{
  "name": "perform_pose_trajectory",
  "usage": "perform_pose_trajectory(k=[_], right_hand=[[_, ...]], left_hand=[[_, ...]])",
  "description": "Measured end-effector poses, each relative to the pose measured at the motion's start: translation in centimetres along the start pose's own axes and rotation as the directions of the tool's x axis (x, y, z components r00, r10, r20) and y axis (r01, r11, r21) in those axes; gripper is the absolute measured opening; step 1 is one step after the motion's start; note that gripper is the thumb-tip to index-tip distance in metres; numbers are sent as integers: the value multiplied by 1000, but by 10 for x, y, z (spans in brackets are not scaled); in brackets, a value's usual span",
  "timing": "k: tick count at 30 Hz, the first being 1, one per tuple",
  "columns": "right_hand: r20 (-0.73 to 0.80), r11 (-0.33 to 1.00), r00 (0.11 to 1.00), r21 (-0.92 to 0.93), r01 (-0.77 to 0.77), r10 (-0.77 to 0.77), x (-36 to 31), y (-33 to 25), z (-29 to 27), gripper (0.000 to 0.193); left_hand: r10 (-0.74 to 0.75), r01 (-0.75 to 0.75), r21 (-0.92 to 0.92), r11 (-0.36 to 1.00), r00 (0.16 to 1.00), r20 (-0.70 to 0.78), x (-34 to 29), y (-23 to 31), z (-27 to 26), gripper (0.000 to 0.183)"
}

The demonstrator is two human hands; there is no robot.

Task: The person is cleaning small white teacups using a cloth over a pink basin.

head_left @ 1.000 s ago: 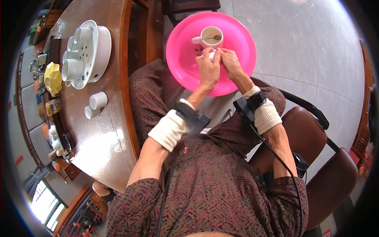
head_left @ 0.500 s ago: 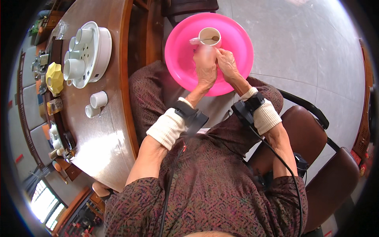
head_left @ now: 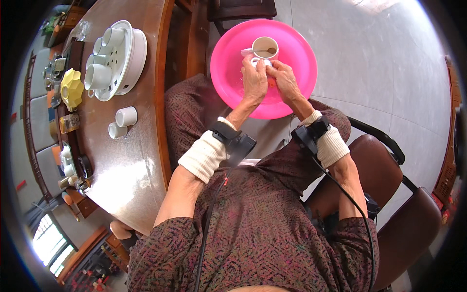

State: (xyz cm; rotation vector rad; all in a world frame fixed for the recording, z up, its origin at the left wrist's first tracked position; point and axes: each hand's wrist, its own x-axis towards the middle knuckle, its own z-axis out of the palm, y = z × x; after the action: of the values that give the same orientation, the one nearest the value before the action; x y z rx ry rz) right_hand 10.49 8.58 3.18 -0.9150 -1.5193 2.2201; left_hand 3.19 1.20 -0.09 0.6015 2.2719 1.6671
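Over a round pink plastic basin (head_left: pixel 304 58), both of my hands are closed on a small white teacup (head_left: pixel 260 62). My left hand (head_left: pixel 254 83) grips the cup's left side. My right hand (head_left: pixel 283 80) pinches its right side with thumb and fingers, and a small red-orange thing (head_left: pixel 272 82) shows beside the palm, too covered to name. Just beyond my fingertips, a white mug (head_left: pixel 265 43) stands in the basin with a spoon (head_left: pixel 266 50) in it. A bit of clear plastic (head_left: pixel 247 52) lies against the mug's left side.
At left, a wooden table (head_left: pixel 141 160) bears a white tea tray (head_left: pixel 131 63) with several white cups, two small cups (head_left: pixel 126 117) and a yellow faceted object (head_left: pixel 72 89). A brown chair (head_left: pixel 374 170) is at my right. A dark stool (head_left: pixel 242 9) stands beyond the basin.
Both hands have turned slightly and drawn apart a little, so the white teacup now shows between them. The whole view has shifted slightly; the mug and spoon stay in the basin.
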Motion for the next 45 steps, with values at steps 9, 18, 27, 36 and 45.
perform_pose_trajectory(k=[9,18,27,36,45], right_hand=[[-93,941,979,-273,-202,183,10,31,9,30],[71,884,961,-414,-215,267,45,57,-44,34],[-350,759,920,-643,-98,-178,50,44,-40,30],[170,963,954,-149,-224,248,11,-24,-22,27],[77,1000,997,-5,-28,28,18,-18,-49,20]], left_hand=[[-521,532,-79,843,845,124,4,-60,-10,47],[-683,727,-41,686,662,307,0,-32,-3,42],[-508,578,-180,796,799,320,4,-64,-16,56],[-585,773,-279,570,621,522,11,-51,-26,49],[-531,799,-275,535,572,625,15,7,-42,43]])
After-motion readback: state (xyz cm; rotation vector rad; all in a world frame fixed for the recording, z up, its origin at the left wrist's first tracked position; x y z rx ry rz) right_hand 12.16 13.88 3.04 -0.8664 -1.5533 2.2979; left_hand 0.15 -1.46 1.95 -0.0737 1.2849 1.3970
